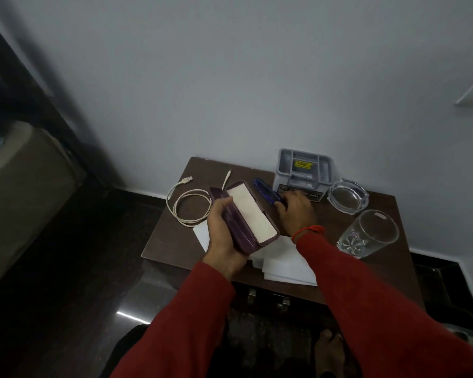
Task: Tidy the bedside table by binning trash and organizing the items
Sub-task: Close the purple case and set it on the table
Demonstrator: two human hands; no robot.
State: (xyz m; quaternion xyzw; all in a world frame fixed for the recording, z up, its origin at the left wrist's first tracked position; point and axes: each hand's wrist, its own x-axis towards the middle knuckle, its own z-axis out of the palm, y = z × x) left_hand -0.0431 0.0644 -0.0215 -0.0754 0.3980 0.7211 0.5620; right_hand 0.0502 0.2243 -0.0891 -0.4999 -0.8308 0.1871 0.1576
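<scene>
My left hand (223,233) holds an open purple glasses case (241,216) above the dark brown bedside table (167,236); a pale cloth lines the inside of the case. My right hand (295,211) rests on the table with its fingers closed around blue-framed glasses (265,190), just in front of a grey plastic organizer (302,170). A white USB cable (189,205) lies coiled at the table's left. White paper sheets (284,264) lie under my hands near the front edge.
A clear glass ashtray (348,196) and an upright empty drinking glass (369,233) stand on the right side. The white wall runs directly behind the table. A bed edge (19,192) lies to the left, dark floor below.
</scene>
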